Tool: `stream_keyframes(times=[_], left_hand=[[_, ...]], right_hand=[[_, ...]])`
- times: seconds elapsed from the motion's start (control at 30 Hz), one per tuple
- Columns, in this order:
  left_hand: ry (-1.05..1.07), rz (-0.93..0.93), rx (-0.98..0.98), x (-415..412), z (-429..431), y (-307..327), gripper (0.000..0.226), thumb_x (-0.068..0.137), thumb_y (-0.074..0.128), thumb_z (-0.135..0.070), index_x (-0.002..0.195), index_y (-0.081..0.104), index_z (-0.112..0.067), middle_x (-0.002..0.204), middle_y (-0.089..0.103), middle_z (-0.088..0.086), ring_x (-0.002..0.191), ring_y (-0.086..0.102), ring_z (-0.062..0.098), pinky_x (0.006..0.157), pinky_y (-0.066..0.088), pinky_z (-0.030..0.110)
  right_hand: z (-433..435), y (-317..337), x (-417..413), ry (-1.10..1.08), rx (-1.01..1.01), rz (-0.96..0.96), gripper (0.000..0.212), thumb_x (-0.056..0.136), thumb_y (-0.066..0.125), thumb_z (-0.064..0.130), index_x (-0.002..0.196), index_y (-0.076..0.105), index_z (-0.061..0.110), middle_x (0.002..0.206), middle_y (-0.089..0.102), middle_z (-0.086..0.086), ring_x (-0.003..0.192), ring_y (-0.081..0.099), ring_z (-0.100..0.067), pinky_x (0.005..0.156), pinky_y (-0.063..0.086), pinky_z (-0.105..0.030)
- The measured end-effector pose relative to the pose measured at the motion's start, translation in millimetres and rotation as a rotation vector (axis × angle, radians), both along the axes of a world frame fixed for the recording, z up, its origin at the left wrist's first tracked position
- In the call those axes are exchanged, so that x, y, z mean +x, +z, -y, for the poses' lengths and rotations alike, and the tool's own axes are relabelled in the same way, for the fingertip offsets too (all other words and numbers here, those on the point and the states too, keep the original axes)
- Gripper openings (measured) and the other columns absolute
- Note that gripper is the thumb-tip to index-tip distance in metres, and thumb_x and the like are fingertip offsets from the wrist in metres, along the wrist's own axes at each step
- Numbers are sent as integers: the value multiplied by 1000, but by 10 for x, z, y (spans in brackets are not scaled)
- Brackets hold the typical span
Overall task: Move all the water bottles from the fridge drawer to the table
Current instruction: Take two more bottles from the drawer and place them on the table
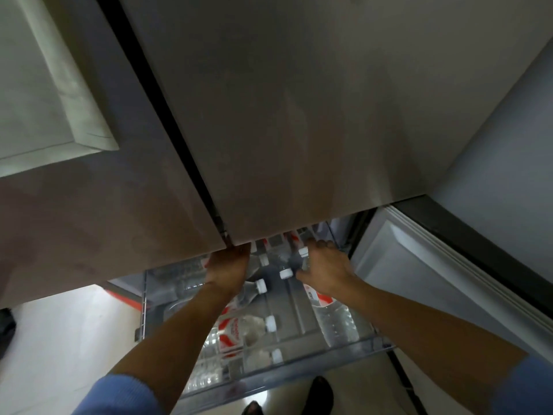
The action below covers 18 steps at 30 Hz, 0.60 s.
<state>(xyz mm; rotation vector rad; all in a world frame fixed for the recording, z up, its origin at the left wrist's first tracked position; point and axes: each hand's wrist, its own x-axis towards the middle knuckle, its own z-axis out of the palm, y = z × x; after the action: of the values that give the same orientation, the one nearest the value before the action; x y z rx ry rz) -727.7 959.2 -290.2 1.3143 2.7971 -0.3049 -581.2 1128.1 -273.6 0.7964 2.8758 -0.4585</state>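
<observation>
1. The step in hand, as I judge it, is the pick-up: the drawer (269, 377) stands pulled out at 6 o'clock in the view, under the closed fridge door (299, 115). Both hands reach to its far end, at 12 o'clock of the drawer.
2. The left hand (229, 268) lies palm down with the forearm stretched straight. Its fingers run under the door's lower edge, so I cannot tell whether they are spread or holding a bottle.
3. The water bottles (236, 332) lie on their sides in the drawer, white caps pointing toward 3 o'clock in the left row. More lie along the right side. None is out yet, and the table is not in view.
4. The right hand (324, 269) is over the rear bottles, thumb set apart toward 9 o'clock beside a white cap (285, 273). Blur hides whether it grips.
5. The next move calls for a firm hold round a bottle's body, then a lift toward 6 o'clock, clear of the door's edge.
</observation>
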Motion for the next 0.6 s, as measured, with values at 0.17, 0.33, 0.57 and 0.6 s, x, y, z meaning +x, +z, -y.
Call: stream_keyframes(times=[0.17, 0.33, 0.57, 0.6], left_hand=[[-142, -109, -84, 241, 72, 87, 49, 45, 82, -9, 92, 71, -17, 106, 67, 12, 106, 59, 37, 89, 44, 53], [-222, -93, -88, 438, 325, 162, 54, 61, 81, -23, 112, 65, -16, 116, 60, 14, 112, 54, 34, 94, 44, 53], [-343, -163, -19, 513, 671, 449, 61, 45, 89, -28, 102, 68, -17, 103, 67, 11, 98, 63, 29, 84, 53, 44], [-342, -164, -6, 508, 729, 506, 62, 45, 90, -28, 102, 68, -17, 103, 68, 11, 96, 64, 27, 80, 54, 42]], right_hand=[[-2, 92, 72, -9, -1, -46, 71, 75, 63, 56, 130, 42, 15, 123, 58, -10, 114, 53, -30, 83, 48, -38], [-22, 221, 103, -33, -29, -118, 51, 81, 59, 49, 119, 50, 15, 109, 64, -9, 95, 62, -29, 70, 43, -31], [300, 398, 256, 32, 30, -158, 45, 75, 63, 57, 97, 57, 18, 91, 66, -5, 84, 63, -26, 63, 39, -28], [366, 424, 284, 55, 58, -159, 44, 75, 63, 56, 96, 57, 18, 91, 67, -6, 85, 63, -27, 64, 39, -29]])
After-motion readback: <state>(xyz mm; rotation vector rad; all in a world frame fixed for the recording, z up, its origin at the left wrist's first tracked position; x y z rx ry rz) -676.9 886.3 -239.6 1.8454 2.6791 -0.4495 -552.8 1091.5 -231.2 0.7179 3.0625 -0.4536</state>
